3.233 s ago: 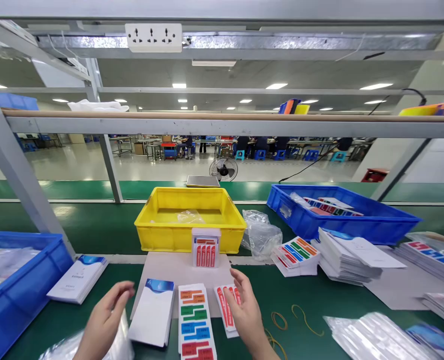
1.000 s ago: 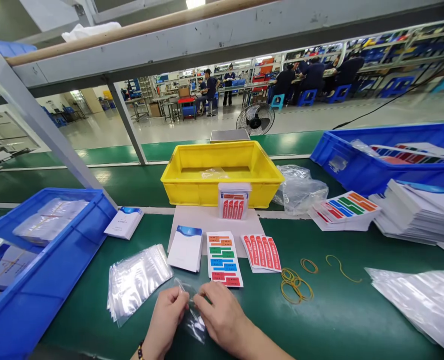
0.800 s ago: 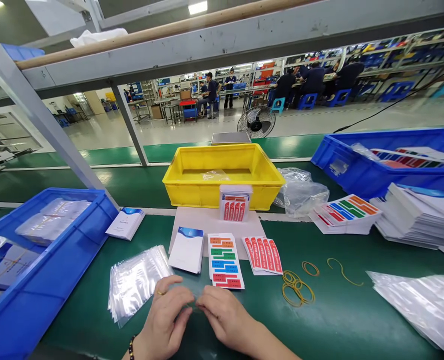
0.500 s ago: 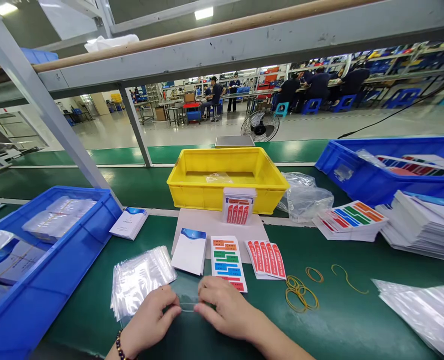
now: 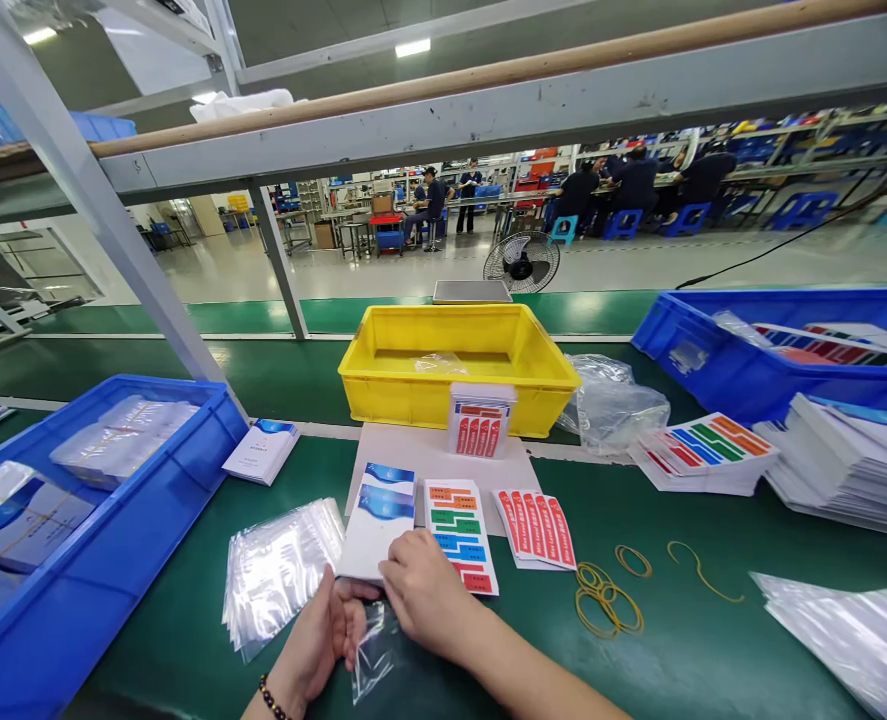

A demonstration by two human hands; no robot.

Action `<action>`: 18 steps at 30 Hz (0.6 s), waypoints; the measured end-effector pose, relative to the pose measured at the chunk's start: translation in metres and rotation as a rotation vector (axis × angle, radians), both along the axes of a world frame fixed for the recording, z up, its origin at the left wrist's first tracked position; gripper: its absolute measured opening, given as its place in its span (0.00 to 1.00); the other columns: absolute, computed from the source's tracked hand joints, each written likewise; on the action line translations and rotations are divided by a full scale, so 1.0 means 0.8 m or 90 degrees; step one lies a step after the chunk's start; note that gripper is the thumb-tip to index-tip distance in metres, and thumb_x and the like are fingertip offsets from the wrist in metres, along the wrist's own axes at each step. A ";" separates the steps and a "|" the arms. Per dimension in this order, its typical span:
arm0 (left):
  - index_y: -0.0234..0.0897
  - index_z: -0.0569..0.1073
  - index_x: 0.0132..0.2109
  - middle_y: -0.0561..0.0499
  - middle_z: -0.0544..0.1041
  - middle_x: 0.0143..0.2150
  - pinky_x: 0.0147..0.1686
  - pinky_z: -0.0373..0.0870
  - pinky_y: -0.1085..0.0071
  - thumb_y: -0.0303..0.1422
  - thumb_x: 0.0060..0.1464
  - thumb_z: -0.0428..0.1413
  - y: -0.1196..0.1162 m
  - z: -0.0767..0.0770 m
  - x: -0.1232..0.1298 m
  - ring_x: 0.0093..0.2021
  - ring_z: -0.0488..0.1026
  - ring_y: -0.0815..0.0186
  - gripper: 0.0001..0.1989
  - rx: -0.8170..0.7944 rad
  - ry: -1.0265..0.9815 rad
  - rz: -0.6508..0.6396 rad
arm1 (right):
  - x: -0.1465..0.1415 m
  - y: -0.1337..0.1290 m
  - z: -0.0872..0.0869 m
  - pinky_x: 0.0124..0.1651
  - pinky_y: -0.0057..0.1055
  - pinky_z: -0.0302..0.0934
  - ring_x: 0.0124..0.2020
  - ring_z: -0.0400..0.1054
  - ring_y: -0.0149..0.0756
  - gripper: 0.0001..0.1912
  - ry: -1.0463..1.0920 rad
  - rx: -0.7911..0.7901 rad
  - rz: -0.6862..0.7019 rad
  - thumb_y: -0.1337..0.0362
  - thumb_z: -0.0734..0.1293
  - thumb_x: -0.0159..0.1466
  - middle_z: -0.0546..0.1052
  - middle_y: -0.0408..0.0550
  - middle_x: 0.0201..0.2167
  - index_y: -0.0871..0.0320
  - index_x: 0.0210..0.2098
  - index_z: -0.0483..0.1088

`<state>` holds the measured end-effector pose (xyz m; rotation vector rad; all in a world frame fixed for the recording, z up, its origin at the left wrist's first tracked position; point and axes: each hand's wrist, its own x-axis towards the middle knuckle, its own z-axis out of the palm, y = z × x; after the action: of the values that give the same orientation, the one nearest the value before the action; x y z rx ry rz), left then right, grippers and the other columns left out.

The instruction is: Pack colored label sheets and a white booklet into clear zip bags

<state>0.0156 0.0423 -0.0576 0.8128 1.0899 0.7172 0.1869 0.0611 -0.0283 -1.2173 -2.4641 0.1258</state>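
Note:
A white booklet with a blue wave band [image 5: 375, 535] is drawn down over the booklet stack [image 5: 392, 472], its near end at my fingers. My right hand [image 5: 424, 590] is closed on the booklet's lower right edge. Curled fingers of my left hand [image 5: 330, 625] hold a clear plastic bag [image 5: 374, 655] that hangs below the booklet's near end. Whether the left fingers also touch the booklet is hard to see. Left of my hands lies a pile of clear bags [image 5: 282, 570]. On the right are a colour-striped label sheet [image 5: 454, 525] and red label strips [image 5: 537, 525].
A yellow bin [image 5: 458, 400] stands behind, with a packed set [image 5: 480, 422] against its front. Blue bins [image 5: 135, 500] flank both sides. Rubber bands [image 5: 604, 600], paper stacks [image 5: 848, 470] and more clear bags [image 5: 848, 630] lie at right. A shelf beam [image 5: 443, 130] crosses overhead.
My right hand has left the bag's mouth and taken hold of the top booklet, sliding it toward me. My left hand has turned palm-up with the bag.

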 end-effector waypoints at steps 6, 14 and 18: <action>0.26 0.73 0.44 0.42 0.80 0.31 0.29 0.72 0.67 0.39 0.51 0.57 0.005 0.009 0.009 0.31 0.77 0.57 0.19 -0.128 -0.183 0.076 | 0.039 -0.030 0.027 0.43 0.36 0.56 0.37 0.63 0.37 0.06 0.127 -0.043 0.078 0.63 0.64 0.60 0.71 0.48 0.35 0.57 0.36 0.70; 0.23 0.68 0.50 0.38 0.81 0.35 0.39 0.74 0.59 0.30 0.54 0.55 0.017 0.012 0.019 0.40 0.78 0.51 0.18 -0.159 -0.147 0.185 | 0.112 -0.014 -0.007 0.59 0.58 0.39 0.56 0.54 0.56 0.31 -0.058 -0.120 -0.150 0.67 0.67 0.51 0.68 0.58 0.48 0.60 0.55 0.62; 0.24 0.68 0.50 0.39 0.81 0.35 0.42 0.74 0.59 0.28 0.54 0.54 0.024 0.014 0.024 0.41 0.78 0.51 0.17 -0.137 -0.179 0.213 | 0.121 -0.013 -0.006 0.60 0.55 0.42 0.47 0.62 0.46 0.21 -0.006 -0.103 -0.143 0.69 0.63 0.53 0.71 0.54 0.41 0.59 0.47 0.68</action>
<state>0.0345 0.0618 -0.0466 0.3344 1.0350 0.9442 0.2837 0.0510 -0.0334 -1.5558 -2.3430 0.2612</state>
